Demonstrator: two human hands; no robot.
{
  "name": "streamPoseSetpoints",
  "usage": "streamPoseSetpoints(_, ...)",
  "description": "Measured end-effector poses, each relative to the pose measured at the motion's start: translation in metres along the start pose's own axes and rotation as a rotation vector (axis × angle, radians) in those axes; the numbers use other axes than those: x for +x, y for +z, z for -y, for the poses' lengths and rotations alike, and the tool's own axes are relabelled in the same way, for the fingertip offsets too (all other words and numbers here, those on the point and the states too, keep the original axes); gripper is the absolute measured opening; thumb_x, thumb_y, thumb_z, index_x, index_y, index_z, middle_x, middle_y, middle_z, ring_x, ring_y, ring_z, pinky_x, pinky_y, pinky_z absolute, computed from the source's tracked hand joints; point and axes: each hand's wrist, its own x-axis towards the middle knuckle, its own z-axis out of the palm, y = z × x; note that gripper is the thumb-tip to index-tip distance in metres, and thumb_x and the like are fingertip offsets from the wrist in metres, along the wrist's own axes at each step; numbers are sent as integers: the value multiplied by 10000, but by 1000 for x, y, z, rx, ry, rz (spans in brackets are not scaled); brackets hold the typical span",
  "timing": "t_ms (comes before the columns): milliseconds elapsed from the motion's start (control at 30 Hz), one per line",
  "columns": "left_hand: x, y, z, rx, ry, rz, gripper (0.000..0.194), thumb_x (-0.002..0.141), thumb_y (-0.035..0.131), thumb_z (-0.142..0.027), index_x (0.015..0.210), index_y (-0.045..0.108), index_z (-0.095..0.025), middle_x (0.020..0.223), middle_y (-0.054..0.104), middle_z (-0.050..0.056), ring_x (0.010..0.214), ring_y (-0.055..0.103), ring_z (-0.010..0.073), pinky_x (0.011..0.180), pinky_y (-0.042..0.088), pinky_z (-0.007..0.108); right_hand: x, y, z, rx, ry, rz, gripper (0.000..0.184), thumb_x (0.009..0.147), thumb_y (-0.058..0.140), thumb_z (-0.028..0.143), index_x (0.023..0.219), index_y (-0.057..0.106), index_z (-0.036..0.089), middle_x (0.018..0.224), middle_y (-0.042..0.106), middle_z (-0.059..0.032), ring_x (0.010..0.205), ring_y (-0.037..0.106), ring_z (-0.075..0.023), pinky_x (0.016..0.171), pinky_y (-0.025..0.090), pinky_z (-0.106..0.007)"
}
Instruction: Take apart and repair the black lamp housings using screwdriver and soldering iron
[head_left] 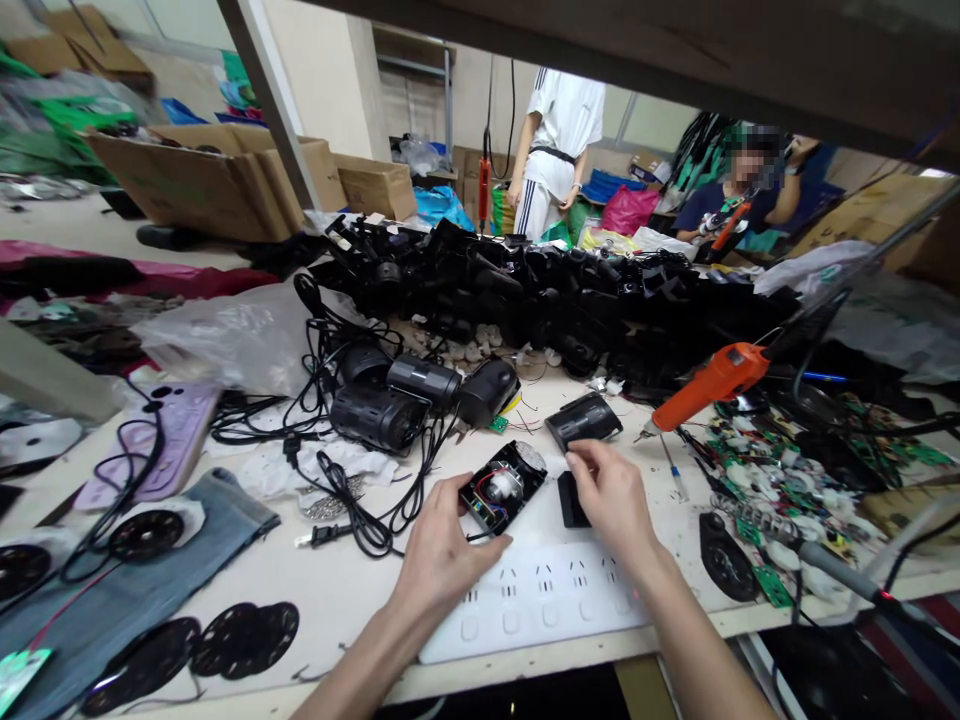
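Observation:
My left hand (442, 545) grips an opened black device housing (525, 500) by its left side and lower corner. Inside it show a white round part (504, 486), coloured wires and a small circuit board. The fingers of my right hand (611, 492) close on the near edge of a curved black cover (589, 420), which lies tilted just right of the housing. Under that hand is a black rectangular piece (570, 502), partly hidden by it. A white power strip (540, 600) lies below both hands.
An orange electric screwdriver (709, 385) hangs at the right, beside heaped circuit boards (802, 470). Black cylindrical devices (379, 415) with cords lie at left; black parts (510, 275) pile up behind. A soldering iron (840, 570) is at the right edge. Two people stand or sit beyond.

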Motion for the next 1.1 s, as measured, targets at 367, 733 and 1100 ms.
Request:
streamPoseSetpoints(367,2,-13,1,-276,-25,-77,734,563,809,-390,1178,485,-157,1079,672,122,915,704,287,828,578,427,-15,13,17,151,66,167,392,898,452,243,1261,563,143,972,759,-74,802,727,-207,759,576,-335)
streamPoseSetpoints(733,32,-125,-62,-527,-10,-235,784,526,860,-393,1164,464,-168,790,693,8,583,695,204,579,572,323,-8,71,95,248,-434,411,226,878,509,106,1029,664,173,975,684,-88,914,656,-213,858,538,-352)
streamPoseSetpoints(1100,26,-199,-114,-642,175,-369,603,577,826,-206,1088,539,-66,995,629,109,844,708,287,734,619,502,15,150,193,281,-524,563,424,779,770,306,1161,620,199,1110,675,-68,1028,648,-245,892,537,-396)
